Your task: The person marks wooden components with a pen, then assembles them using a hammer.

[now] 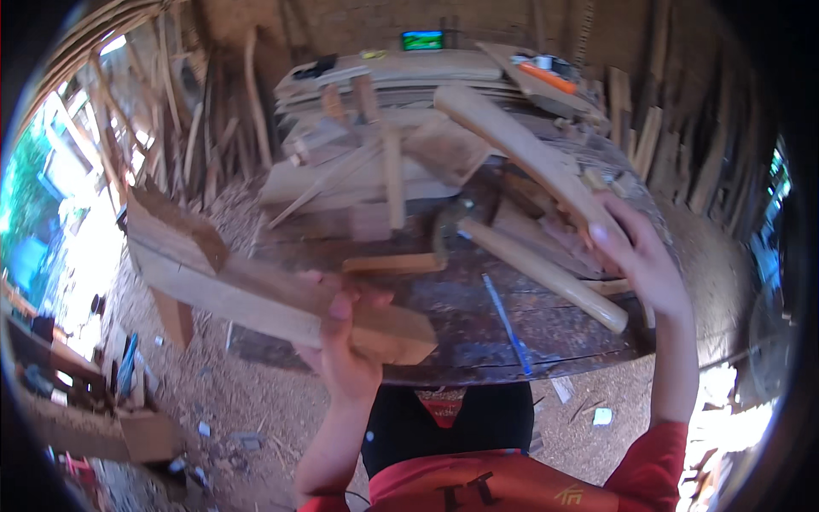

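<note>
My left hand [345, 354] is wrapped round the near end of a thick squared wooden beam [230, 294], which slants up to the left past the table edge. At its far end the beam carries a shaped block on top and a short piece pointing down. On the right, my right hand [644, 260] grips the lower end of a long smooth curved wooden piece [520, 149], raised over the table and pointing away to the left. Between the hands lie a round wooden tool handle [546, 273], a smaller wooden-handled tool [392, 263] and a blue pen [508, 328].
The dark worn worktable [444, 341] holds several wood offcuts [392, 179] toward its far side. Stacked boards [401, 68] lie behind, with a lit phone [422, 40] standing on them and an orange tool [546, 77] to the right. Poles lean on the walls; shavings litter the ground.
</note>
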Action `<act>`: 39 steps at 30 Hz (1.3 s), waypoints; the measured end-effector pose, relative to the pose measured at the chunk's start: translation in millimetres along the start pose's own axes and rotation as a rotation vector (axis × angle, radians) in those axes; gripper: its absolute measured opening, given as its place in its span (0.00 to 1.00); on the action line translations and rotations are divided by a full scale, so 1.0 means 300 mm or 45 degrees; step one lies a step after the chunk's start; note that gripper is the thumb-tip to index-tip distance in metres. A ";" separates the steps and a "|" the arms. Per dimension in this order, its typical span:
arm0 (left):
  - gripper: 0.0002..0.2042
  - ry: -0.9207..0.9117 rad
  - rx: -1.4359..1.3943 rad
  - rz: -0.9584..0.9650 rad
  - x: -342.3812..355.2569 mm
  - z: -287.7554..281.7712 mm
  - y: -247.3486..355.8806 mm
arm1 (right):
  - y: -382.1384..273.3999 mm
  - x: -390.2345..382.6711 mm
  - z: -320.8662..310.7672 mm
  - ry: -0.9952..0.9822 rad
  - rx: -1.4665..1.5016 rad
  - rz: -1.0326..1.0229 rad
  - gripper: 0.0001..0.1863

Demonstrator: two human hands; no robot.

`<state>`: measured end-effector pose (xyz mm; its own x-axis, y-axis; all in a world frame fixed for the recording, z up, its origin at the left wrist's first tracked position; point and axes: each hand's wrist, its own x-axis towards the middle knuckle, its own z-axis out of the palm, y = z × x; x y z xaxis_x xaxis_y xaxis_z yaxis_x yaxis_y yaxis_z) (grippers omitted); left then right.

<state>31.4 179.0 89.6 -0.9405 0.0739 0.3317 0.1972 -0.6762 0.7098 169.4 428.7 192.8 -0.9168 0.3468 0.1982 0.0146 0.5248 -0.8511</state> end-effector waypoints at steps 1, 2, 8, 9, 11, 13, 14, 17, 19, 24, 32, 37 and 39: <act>0.20 0.022 0.027 -0.017 0.013 -0.008 0.006 | -0.020 -0.034 0.030 0.009 -0.196 -0.031 0.22; 0.19 -0.016 -0.046 0.023 0.033 -0.015 0.011 | -0.024 -0.053 0.077 0.063 -0.309 -0.154 0.23; 0.16 0.005 -0.285 0.124 0.117 -0.066 0.081 | -0.022 -0.094 0.240 0.022 -0.519 -0.442 0.32; 0.16 -0.016 -0.345 0.179 0.125 -0.073 0.093 | -0.019 -0.091 0.247 -0.056 -0.520 -0.399 0.33; 0.15 -0.008 -0.368 0.155 0.136 -0.082 0.112 | -0.013 -0.085 0.252 -0.058 -0.490 -0.413 0.33; 0.15 0.066 -0.360 0.185 0.145 -0.087 0.127 | -0.001 -0.073 0.251 0.002 -0.478 -0.458 0.32; 0.15 0.053 -0.350 0.171 0.151 -0.088 0.133 | 0.009 -0.070 0.266 0.086 -0.313 -0.436 0.33; 0.15 0.020 -0.388 0.180 0.165 -0.085 0.148 | 0.023 -0.083 0.295 0.244 0.081 -0.334 0.33; 0.14 -0.007 -0.429 0.192 0.167 -0.080 0.155 | 0.026 -0.086 0.312 0.231 -0.032 -0.429 0.32; 0.13 0.130 -0.384 0.122 0.157 -0.078 0.155 | 0.017 -0.093 0.345 -0.176 -0.507 -0.410 0.37; 0.10 0.011 -0.552 0.121 0.171 -0.103 0.142 | 0.063 -0.096 0.330 0.037 -0.373 -0.711 0.36; 0.11 0.081 -0.478 0.178 0.167 -0.105 0.142 | 0.053 -0.117 0.340 0.048 -0.289 -0.564 0.36; 0.12 0.129 -0.501 0.095 0.156 -0.108 0.137 | 0.036 -0.118 0.343 -0.079 -0.481 -0.676 0.35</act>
<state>-13.5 130.9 114.0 -0.9540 -0.0449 0.2965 0.1631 -0.9073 0.3876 160.9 342.2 126.6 -0.8592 -0.0743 0.5062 -0.3176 0.8532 -0.4139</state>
